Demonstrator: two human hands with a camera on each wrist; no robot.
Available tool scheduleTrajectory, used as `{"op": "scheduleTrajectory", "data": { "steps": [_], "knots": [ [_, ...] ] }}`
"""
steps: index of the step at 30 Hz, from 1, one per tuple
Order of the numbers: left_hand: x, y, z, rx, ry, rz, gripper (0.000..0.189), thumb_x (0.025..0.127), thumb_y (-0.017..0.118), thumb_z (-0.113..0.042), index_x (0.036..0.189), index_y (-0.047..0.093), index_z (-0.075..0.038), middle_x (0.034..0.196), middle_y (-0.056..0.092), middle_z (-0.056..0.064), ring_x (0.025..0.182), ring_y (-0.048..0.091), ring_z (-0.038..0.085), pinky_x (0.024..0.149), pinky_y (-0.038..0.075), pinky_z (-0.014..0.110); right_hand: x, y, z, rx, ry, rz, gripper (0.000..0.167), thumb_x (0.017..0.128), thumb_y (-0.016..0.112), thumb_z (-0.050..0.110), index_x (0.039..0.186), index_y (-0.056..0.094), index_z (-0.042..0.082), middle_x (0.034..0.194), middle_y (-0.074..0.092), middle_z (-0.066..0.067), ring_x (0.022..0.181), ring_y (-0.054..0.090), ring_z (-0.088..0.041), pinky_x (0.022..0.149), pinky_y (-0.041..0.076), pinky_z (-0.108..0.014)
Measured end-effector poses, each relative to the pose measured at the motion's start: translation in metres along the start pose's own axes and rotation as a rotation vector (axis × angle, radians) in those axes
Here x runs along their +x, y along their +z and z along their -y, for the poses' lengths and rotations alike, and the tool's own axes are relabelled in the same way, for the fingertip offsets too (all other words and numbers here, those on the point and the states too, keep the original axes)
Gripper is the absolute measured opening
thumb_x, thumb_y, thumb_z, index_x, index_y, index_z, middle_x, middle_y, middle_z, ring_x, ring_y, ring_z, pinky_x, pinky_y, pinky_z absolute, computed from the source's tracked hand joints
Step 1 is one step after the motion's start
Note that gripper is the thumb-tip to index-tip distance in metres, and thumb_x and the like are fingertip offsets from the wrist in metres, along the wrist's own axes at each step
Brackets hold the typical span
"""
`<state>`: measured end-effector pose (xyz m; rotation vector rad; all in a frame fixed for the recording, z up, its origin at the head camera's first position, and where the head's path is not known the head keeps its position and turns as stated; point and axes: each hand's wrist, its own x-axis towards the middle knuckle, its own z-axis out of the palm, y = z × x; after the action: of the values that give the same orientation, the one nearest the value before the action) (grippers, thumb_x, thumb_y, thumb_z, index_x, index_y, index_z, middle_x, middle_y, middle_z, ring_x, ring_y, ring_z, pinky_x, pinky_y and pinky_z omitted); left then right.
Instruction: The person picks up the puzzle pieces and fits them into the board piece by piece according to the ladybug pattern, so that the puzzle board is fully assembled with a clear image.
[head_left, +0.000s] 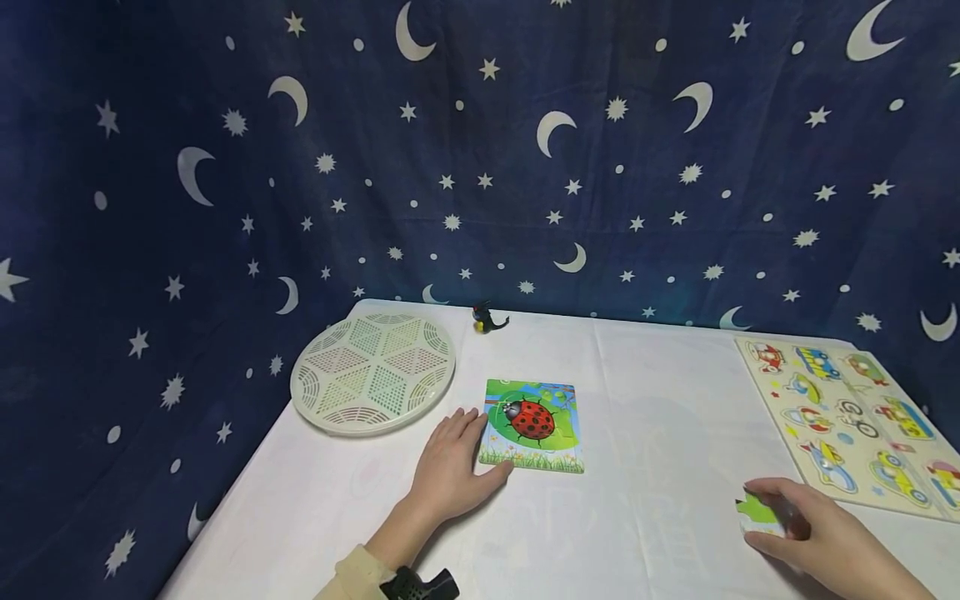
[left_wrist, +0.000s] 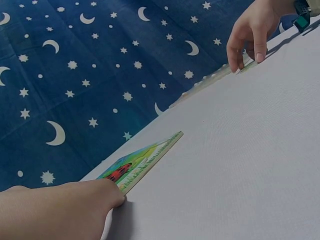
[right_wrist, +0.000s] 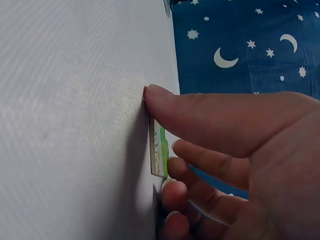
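A square ladybug puzzle point(head_left: 532, 421) lies flat on the white table, and its green, grassy scene also shows in the left wrist view. My left hand point(head_left: 452, 473) rests at its lower left corner, fingers along the left side and thumb touching the bottom edge. Off to the right, my right hand point(head_left: 813, 533) pinches a small green and white puzzle piece point(head_left: 757, 510) between thumb and fingers, low over the table. In the right wrist view the thumb covers part of this puzzle piece point(right_wrist: 159, 150), which stands edge-on to the camera.
A round pale rack point(head_left: 372, 375) with patterned holes sits at the back left. Behind the puzzle is a small black toy figure point(head_left: 489, 318). A wooden vehicle puzzle board point(head_left: 847, 421) lies at the right. A starry blue curtain point(head_left: 510, 100) borders the table point(head_left: 637, 400).
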<state>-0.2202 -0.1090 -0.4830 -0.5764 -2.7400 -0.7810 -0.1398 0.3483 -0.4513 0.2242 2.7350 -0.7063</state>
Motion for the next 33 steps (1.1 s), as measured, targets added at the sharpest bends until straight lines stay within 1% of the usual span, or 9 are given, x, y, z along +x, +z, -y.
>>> {"op": "scheduleTrajectory", "data": {
  "steps": [3, 4, 9, 15, 20, 22, 25, 29, 33],
  "knots": [
    [0.0, 0.0, 0.0, -0.001, -0.001, 0.001, 0.077, 0.087, 0.07, -0.055, 0.144, 0.057, -0.004, 0.148, 0.054, 0.016, 0.144, 0.041, 0.035, 0.122, 0.028, 0.047, 0.001, 0.001, -0.001, 0.023, 0.017, 0.017, 0.088, 0.076, 0.086, 0.05, 0.139, 0.054, -0.002, 0.121, 0.063, -0.017, 0.097, 0.058, -0.029, 0.087, 0.056, -0.051],
    [0.0, 0.0, 0.0, -0.001, -0.001, 0.001, 0.077, 0.087, 0.07, -0.055, 0.144, 0.057, -0.004, 0.148, 0.054, 0.016, 0.144, 0.041, 0.035, 0.122, 0.028, 0.047, 0.001, 0.001, -0.001, 0.027, 0.024, 0.02, 0.087, 0.076, 0.086, 0.049, 0.138, 0.054, -0.002, 0.119, 0.063, -0.015, 0.097, 0.057, -0.029, 0.086, 0.056, -0.05],
    [0.001, 0.0, 0.001, 0.003, 0.005, 0.0, 0.077, 0.087, 0.07, -0.055, 0.144, 0.057, -0.004, 0.148, 0.054, 0.016, 0.144, 0.041, 0.035, 0.122, 0.028, 0.046, 0.001, 0.001, -0.002, 0.026, 0.032, 0.007, 0.088, 0.075, 0.087, 0.05, 0.136, 0.055, -0.004, 0.106, 0.057, -0.007, 0.091, 0.051, -0.024, 0.073, 0.048, -0.036],
    [0.0, 0.001, 0.0, -0.001, 0.008, -0.005, 0.077, 0.087, 0.07, -0.054, 0.144, 0.057, -0.004, 0.148, 0.054, 0.016, 0.144, 0.041, 0.035, 0.123, 0.027, 0.046, 0.001, 0.0, -0.003, 0.048, 0.024, -0.017, 0.079, 0.072, 0.089, 0.051, 0.125, 0.061, 0.001, 0.094, 0.049, -0.004, 0.082, 0.047, -0.021, 0.063, 0.037, -0.033],
    [0.0, 0.001, 0.001, -0.003, 0.005, -0.003, 0.077, 0.087, 0.07, -0.054, 0.144, 0.057, -0.004, 0.148, 0.054, 0.016, 0.144, 0.041, 0.036, 0.123, 0.026, 0.046, 0.001, 0.0, 0.002, 0.043, -0.019, -0.037, 0.076, 0.073, 0.09, 0.047, 0.132, 0.06, 0.009, 0.097, 0.055, -0.003, 0.083, 0.049, -0.02, 0.062, 0.038, -0.03],
    [0.0, 0.001, 0.001, -0.003, 0.004, -0.004, 0.077, 0.087, 0.07, -0.054, 0.144, 0.057, -0.004, 0.148, 0.054, 0.016, 0.143, 0.041, 0.036, 0.123, 0.027, 0.046, 0.0, 0.002, 0.007, 0.043, -0.041, -0.049, 0.075, 0.075, 0.089, 0.045, 0.135, 0.06, 0.01, 0.1, 0.058, -0.003, 0.083, 0.05, -0.02, 0.062, 0.041, -0.03],
    [0.0, 0.0, 0.001, -0.003, 0.002, -0.001, 0.077, 0.087, 0.07, -0.054, 0.144, 0.057, -0.004, 0.148, 0.054, 0.016, 0.144, 0.041, 0.036, 0.122, 0.027, 0.046, 0.0, 0.007, 0.019, 0.083, -0.072, -0.059, 0.064, 0.082, 0.086, 0.036, 0.136, 0.061, 0.014, 0.095, 0.059, -0.001, 0.079, 0.05, -0.018, 0.057, 0.042, -0.029],
    [0.0, 0.0, 0.001, -0.002, 0.005, -0.002, 0.077, 0.087, 0.07, -0.054, 0.144, 0.057, -0.004, 0.148, 0.054, 0.016, 0.143, 0.041, 0.036, 0.122, 0.027, 0.046, -0.002, 0.017, 0.041, 0.203, -0.124, -0.052, 0.049, 0.089, 0.08, 0.023, 0.134, 0.062, 0.016, 0.092, 0.062, -0.001, 0.074, 0.055, -0.017, 0.055, 0.046, -0.027],
    [0.001, -0.001, 0.0, -0.005, 0.009, -0.007, 0.076, 0.087, 0.071, -0.054, 0.143, 0.058, -0.004, 0.147, 0.054, 0.016, 0.143, 0.042, 0.036, 0.122, 0.027, 0.046, -0.001, 0.025, 0.063, 0.3, -0.221, -0.049, 0.041, 0.091, 0.078, 0.016, 0.13, 0.063, 0.016, 0.092, 0.065, -0.003, 0.074, 0.06, -0.016, 0.057, 0.05, -0.027]
  ]
}}
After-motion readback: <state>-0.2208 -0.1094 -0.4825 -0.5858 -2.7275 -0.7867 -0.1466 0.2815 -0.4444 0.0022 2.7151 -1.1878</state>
